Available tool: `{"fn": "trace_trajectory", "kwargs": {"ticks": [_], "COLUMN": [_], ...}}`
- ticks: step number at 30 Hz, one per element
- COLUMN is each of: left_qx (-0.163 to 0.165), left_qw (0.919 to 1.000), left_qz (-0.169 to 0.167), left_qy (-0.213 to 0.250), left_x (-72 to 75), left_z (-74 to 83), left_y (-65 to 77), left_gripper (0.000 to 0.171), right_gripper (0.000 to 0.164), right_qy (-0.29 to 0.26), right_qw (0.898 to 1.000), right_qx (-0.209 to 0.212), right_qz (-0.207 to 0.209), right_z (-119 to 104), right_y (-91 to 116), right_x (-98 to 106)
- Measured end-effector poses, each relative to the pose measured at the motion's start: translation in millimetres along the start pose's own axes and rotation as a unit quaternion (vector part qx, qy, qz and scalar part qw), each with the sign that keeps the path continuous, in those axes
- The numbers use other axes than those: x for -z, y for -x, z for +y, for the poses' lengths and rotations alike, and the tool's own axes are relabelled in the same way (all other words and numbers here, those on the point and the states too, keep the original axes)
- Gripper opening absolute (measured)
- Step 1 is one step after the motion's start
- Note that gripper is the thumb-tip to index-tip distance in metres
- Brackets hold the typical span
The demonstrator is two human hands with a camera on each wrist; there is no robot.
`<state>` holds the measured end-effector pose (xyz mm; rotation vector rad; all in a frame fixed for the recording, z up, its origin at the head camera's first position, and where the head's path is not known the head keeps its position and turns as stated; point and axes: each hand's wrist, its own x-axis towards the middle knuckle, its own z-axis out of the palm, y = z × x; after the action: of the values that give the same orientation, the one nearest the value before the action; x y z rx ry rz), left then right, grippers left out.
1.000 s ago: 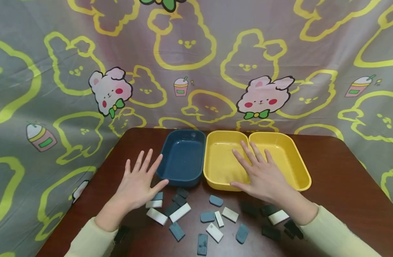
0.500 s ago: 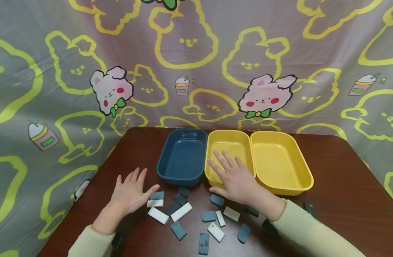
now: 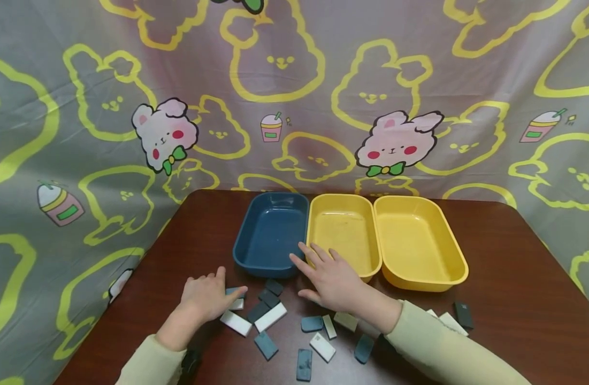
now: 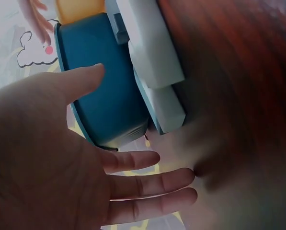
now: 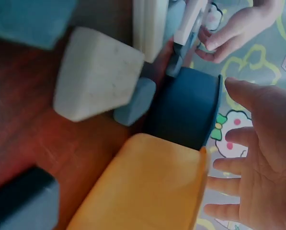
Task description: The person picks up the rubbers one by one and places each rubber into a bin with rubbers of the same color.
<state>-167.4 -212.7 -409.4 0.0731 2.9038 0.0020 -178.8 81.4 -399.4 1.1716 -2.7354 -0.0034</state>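
Observation:
My left hand [image 3: 205, 297] is low over the table beside a stacked-looking pair of white and blue-grey blocks [image 4: 166, 108]. In the left wrist view its fingers point toward the table, the thumb stands apart, and nothing is held. My right hand [image 3: 334, 280], fingers spread and holding nothing, hovers at the front corners of the blue tray [image 3: 272, 238] and the middle yellow tray [image 3: 344, 235]. Below it in the head view lie a blue-grey block [image 3: 312, 324] and a cream block [image 3: 346, 321]. A white block [image 5: 97, 74] looms large in the right wrist view.
A second yellow tray [image 3: 419, 240] stands at the right of the row. White, blue-grey and black blocks are scattered in front of the trays, including a long white block [image 3: 270, 317] and a black block [image 3: 463, 315]. A patterned curtain [image 3: 318, 64] hangs behind the table.
My right hand has swept left from over the yellow trays to the front near the blue tray, uncovering blocks at right. My left hand has lowered toward the blocks, its fingers bending downward.

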Motion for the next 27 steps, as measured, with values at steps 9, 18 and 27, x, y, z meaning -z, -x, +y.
{"fn": "trace_trajectory", "kwargs": {"ticks": [9, 18, 27], "left_qx": [0.004, -0.008, -0.005], "left_qw": [0.9994, 0.9995, 0.9995], "left_qz": [-0.028, -0.013, 0.001], "left_qy": [-0.019, -0.026, -0.030], "left_x": [-3.3, -5.6, -6.7], "left_z": [4.6, 11.5, 17.5], "left_y": [-2.4, -2.8, -3.5], "left_gripper": [0.094, 0.080, 0.076], "right_gripper": [0.072, 0.073, 0.074], "right_qy": [0.004, -0.009, -0.018], "right_qw": [1.000, 0.999, 0.999], "right_qx": [0.011, 0.009, 0.007], "right_qz": [-0.024, -0.039, -0.041], "right_z": [-3.8, -3.8, -3.2], "right_y": [1.4, 1.3, 1.0], "right_x": [-6.6, -9.6, -8.8]}}
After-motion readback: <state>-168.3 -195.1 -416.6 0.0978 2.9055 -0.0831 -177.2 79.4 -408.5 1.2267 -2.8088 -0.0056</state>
